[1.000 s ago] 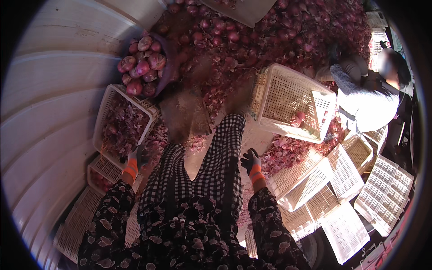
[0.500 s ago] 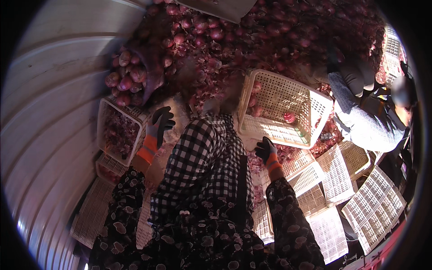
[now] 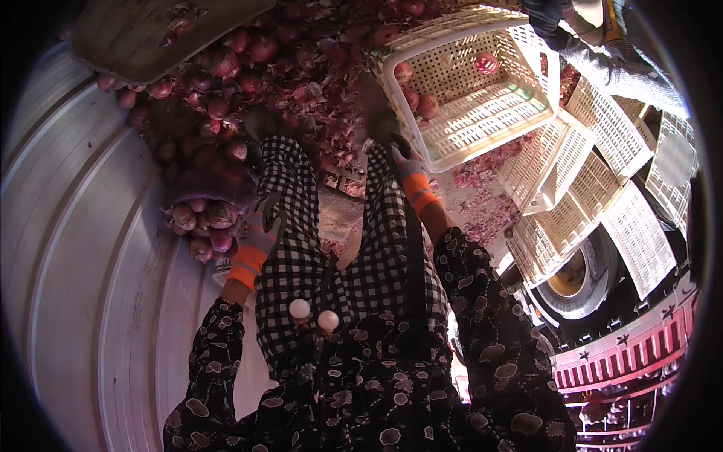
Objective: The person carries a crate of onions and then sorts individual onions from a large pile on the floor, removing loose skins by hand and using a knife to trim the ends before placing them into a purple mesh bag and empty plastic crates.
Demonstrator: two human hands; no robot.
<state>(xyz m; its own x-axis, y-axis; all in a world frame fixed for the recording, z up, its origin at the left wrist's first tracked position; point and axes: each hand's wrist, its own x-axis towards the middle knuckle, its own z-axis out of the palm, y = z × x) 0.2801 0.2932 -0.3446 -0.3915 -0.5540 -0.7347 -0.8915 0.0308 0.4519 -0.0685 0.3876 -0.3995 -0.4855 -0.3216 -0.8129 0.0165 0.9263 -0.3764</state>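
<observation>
My left hand (image 3: 258,232), in a grey and orange glove with dark fingers, is against my checkered trouser leg, beside a purple mesh sack (image 3: 215,184) whose mouth shows red onions (image 3: 202,220). Its fingers look apart, with nothing between them. My right hand (image 3: 407,164), in a matching glove, is at my other knee, close to the near left corner of a cream plastic crate (image 3: 482,135). Its dark fingers are loosely curved and partly lost against dark ground; I see nothing in them. A few onions (image 3: 428,106) lie in the crate.
Loose onions and skins (image 3: 301,90) cover the ground ahead. A shallow tray (image 3: 120,56) lies far left, above a corrugated metal wall (image 3: 83,264). Tipped crates (image 3: 553,162), a wheel (image 3: 591,275) and a red metal frame (image 3: 625,343) are right. A co-worker's sleeve (image 3: 629,71) shows far right.
My view has swung right, and the sack, tray and crate sit elsewhere in the picture. My left hand has come in to my leg, and my right hand to my knee.
</observation>
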